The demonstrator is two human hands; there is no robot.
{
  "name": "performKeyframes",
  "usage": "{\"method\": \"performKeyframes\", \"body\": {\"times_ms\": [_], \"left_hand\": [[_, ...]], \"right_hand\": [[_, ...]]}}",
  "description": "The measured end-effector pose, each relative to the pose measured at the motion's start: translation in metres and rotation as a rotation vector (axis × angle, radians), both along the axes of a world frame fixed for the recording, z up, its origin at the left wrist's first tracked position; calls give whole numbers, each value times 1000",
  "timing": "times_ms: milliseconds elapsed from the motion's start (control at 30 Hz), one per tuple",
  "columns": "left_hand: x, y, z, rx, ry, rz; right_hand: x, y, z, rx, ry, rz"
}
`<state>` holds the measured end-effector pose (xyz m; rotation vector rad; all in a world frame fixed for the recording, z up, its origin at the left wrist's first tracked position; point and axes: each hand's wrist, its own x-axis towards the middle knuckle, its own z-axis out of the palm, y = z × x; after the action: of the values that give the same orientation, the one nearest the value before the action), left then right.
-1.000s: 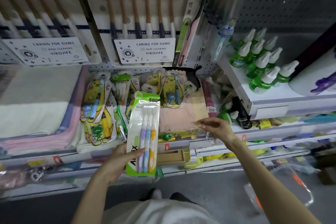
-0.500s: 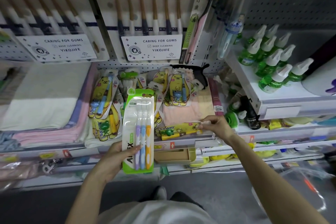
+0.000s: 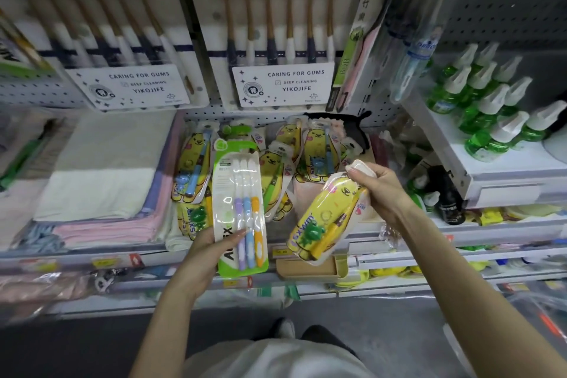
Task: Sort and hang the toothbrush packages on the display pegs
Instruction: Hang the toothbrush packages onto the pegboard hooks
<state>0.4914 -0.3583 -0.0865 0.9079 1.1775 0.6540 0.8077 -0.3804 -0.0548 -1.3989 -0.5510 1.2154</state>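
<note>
My left hand (image 3: 204,258) grips the lower edge of a green-and-white three-toothbrush pack (image 3: 239,202), held upright in front of the shelf. My right hand (image 3: 379,190) pinches the top tab of a yellow cartoon kids' toothbrush package (image 3: 325,221), which hangs tilted down to the left above the shelf edge. Several more yellow kids' packages (image 3: 316,153) lie in a loose pile on the shelf behind both hands. Large toothbrush multipacks (image 3: 282,40) hang on the pegboard above.
Folded towels (image 3: 101,181) are stacked on the shelf at the left. Green spray bottles (image 3: 491,107) stand on a raised white shelf at the right, with dark bottles (image 3: 445,193) below them. A small cardboard box (image 3: 310,268) sits at the shelf front.
My right hand has picked a yellow kids' toothbrush package off the shelf front and lifted it. The left hand keeps holding the three-brush pack, nearly unmoved.
</note>
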Motion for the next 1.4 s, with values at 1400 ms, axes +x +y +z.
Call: {"method": "performKeyframes", "body": {"times_ms": [1400], "left_hand": [[26, -101, 57, 48, -383, 616]], "right_hand": [[-131, -53, 22, 69, 39, 489]]}}
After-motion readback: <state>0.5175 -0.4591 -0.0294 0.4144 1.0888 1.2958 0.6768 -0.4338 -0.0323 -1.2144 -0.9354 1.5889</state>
